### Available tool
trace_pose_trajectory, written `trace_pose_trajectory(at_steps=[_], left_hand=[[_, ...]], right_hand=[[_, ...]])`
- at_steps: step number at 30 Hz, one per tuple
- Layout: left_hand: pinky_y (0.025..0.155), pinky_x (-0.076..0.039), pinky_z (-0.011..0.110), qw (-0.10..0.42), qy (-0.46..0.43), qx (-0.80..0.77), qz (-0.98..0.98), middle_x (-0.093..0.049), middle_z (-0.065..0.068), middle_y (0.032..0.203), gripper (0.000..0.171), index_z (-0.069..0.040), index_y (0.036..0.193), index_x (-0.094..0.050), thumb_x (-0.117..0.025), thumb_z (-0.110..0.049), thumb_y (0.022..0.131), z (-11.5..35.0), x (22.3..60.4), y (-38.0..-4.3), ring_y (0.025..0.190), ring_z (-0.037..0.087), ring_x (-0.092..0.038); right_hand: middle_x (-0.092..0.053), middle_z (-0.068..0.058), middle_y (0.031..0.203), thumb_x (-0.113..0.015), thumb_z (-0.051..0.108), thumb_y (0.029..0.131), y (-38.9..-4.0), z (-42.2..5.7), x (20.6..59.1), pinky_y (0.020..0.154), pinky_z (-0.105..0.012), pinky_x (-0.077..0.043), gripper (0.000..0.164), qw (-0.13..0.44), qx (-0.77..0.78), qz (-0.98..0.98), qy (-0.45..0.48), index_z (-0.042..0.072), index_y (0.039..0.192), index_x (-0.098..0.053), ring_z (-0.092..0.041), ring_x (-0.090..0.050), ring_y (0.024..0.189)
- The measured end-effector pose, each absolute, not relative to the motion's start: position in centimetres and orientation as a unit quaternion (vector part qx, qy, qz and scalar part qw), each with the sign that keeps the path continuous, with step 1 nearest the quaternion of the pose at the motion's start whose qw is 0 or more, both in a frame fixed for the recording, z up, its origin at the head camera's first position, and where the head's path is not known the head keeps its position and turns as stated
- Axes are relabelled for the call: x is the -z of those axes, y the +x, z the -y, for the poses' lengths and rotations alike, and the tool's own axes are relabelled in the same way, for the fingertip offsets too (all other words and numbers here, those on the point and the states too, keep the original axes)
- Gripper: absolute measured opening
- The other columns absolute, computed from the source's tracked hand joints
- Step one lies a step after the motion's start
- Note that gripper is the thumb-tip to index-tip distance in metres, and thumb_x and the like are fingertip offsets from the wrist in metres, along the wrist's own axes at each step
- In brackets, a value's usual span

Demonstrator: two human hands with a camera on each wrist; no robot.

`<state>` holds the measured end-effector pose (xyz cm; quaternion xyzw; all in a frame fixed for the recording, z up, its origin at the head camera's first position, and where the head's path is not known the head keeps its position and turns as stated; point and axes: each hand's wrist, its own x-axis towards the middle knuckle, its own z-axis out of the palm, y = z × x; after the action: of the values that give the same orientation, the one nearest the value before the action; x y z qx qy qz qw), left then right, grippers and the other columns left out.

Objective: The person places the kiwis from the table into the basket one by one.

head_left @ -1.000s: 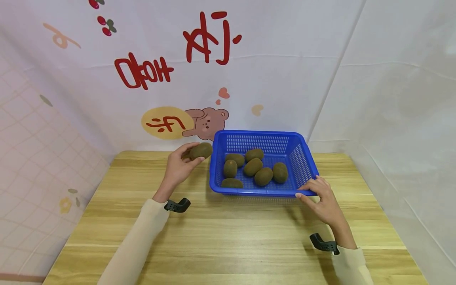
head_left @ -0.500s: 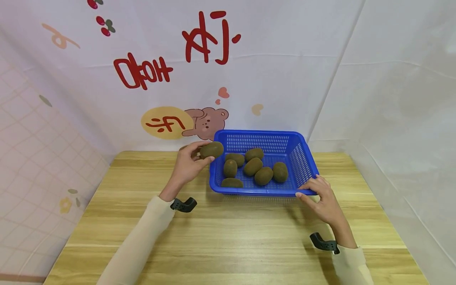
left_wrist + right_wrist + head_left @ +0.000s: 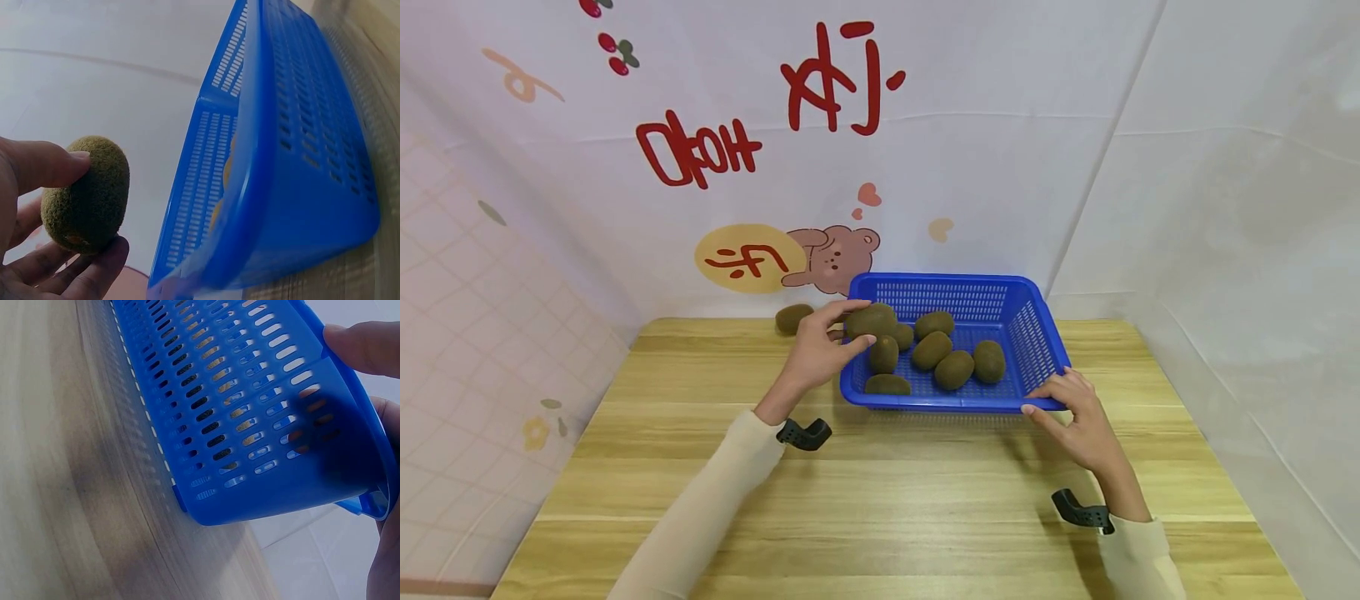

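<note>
My left hand [image 3: 818, 346] pinches a brown fuzzy kiwi [image 3: 872, 322] between thumb and fingers, over the left rim of a blue plastic basket [image 3: 970, 404]. In the left wrist view the held kiwi [image 3: 94, 194] shows beside the basket wall [image 3: 306, 187], with the thumb on one side and fingertips under it. Several kiwis [image 3: 954, 370] lie inside the basket. The right hand [image 3: 1075, 421] grips the basket's front right corner; in the right wrist view its thumb [image 3: 365, 347] lies on the rim and its fingers reach inside.
Another kiwi [image 3: 793, 318] lies on the wooden table [image 3: 925, 500] at the back, left of the basket. A white printed cloth [image 3: 1000, 167] hangs right behind the table. Black wrist mounts [image 3: 805, 434] sit on both wrists.
The left hand has carried its kiwi rightward, from beside the basket to above its left rim. The kiwi on the table behind that hand has come into view. The right hand stays put.
</note>
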<state>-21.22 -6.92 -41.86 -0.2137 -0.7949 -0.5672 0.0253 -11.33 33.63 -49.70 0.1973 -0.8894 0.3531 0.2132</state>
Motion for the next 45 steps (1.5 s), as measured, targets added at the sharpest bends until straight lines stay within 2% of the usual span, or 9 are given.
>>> trace_pose_trajectory(at_steps=[8,15,22,29,33,37,40,45], left_hand=[[0.098,-0.058,0.044,0.022,-0.248,0.549,0.798,-0.065,0.004,0.136,0.049,-0.018,0.136,-0.066,-0.081,-0.015,0.089,5.2,41.8,-21.0,0.122,0.023,-0.063],[0.097,-0.059,0.043,0.008,-0.267,0.543,0.796,-0.066,0.003,0.135,0.049,-0.017,0.136,-0.066,-0.08,-0.014,0.09,3.7,41.6,-20.3,0.12,0.023,-0.064],[0.097,-0.059,0.043,0.005,-0.278,0.544,0.791,-0.067,0.002,0.133,0.048,-0.018,0.135,-0.067,-0.081,-0.014,0.089,2.7,41.8,-20.1,0.118,0.02,-0.066],[0.094,-0.06,0.037,-0.004,-0.286,0.529,0.799,-0.067,0.003,0.131,0.047,-0.018,0.135,-0.067,-0.08,-0.017,0.09,2.0,42.3,-19.8,0.112,0.021,-0.068],[0.097,-0.059,0.042,-0.014,-0.284,0.528,0.801,-0.068,0.006,0.128,0.044,-0.017,0.134,-0.067,-0.079,-0.018,0.092,2.0,42.5,-19.7,0.115,0.027,-0.067],[0.098,-0.057,0.05,-0.021,-0.281,0.536,0.795,-0.068,0.007,0.124,0.041,-0.014,0.132,-0.068,-0.078,-0.018,0.092,2.4,42.4,-19.8,0.117,0.031,-0.065],[0.099,-0.056,0.052,-0.019,-0.279,0.537,0.796,-0.067,0.007,0.125,0.043,-0.014,0.133,-0.067,-0.078,-0.019,0.092,2.8,42.3,-20.0,0.118,0.029,-0.065],[0.103,-0.054,0.051,0.0,-0.275,0.505,0.818,-0.063,0.004,0.135,0.054,-0.018,0.143,-0.059,-0.078,-0.027,0.093,3.5,42.0,-20.3,0.123,0.023,-0.06]], right_hand=[[-0.068,0.009,0.087,-0.083,0.004,0.081,-11.3,-33.5,49.6,0.118,-0.039,-0.024,0.023,0.212,-0.355,0.889,0.196,0.024,0.09,-0.074,-0.004,-0.054,0.094],[-0.067,0.008,0.086,-0.083,0.004,0.081,-11.2,-33.4,49.3,0.118,-0.042,-0.024,0.023,0.209,-0.353,0.891,0.194,0.024,0.09,-0.074,-0.005,-0.055,0.093],[-0.068,0.007,0.086,-0.082,0.003,0.081,-11.2,-33.4,49.2,0.115,-0.053,-0.027,0.024,0.215,-0.357,0.887,0.198,0.024,0.089,-0.074,-0.006,-0.056,0.093],[-0.068,0.008,0.087,-0.082,0.005,0.082,-11.3,-33.4,49.3,0.118,-0.048,-0.025,0.018,0.207,-0.356,0.891,0.192,0.02,0.089,-0.075,-0.004,-0.054,0.095],[-0.068,0.01,0.087,-0.083,0.005,0.081,-11.4,-33.4,49.5,0.117,-0.046,-0.025,0.017,0.211,-0.355,0.89,0.195,0.018,0.089,-0.075,-0.004,-0.054,0.095],[-0.068,0.011,0.088,-0.083,0.006,0.082,-11.3,-33.4,49.6,0.118,-0.048,-0.024,0.02,0.207,-0.356,0.891,0.191,0.023,0.09,-0.075,-0.004,-0.053,0.096],[-0.068,0.011,0.089,-0.083,0.007,0.082,-11.2,-33.3,49.5,0.119,-0.051,-0.024,0.024,0.202,-0.356,0.893,0.187,0.027,0.091,-0.074,-0.003,-0.054,0.097],[-0.067,0.011,0.089,-0.083,0.006,0.082,-11.0,-33.4,49.4,0.12,-0.052,-0.024,0.024,0.204,-0.356,0.892,0.19,0.027,0.091,-0.073,-0.004,-0.055,0.094]])
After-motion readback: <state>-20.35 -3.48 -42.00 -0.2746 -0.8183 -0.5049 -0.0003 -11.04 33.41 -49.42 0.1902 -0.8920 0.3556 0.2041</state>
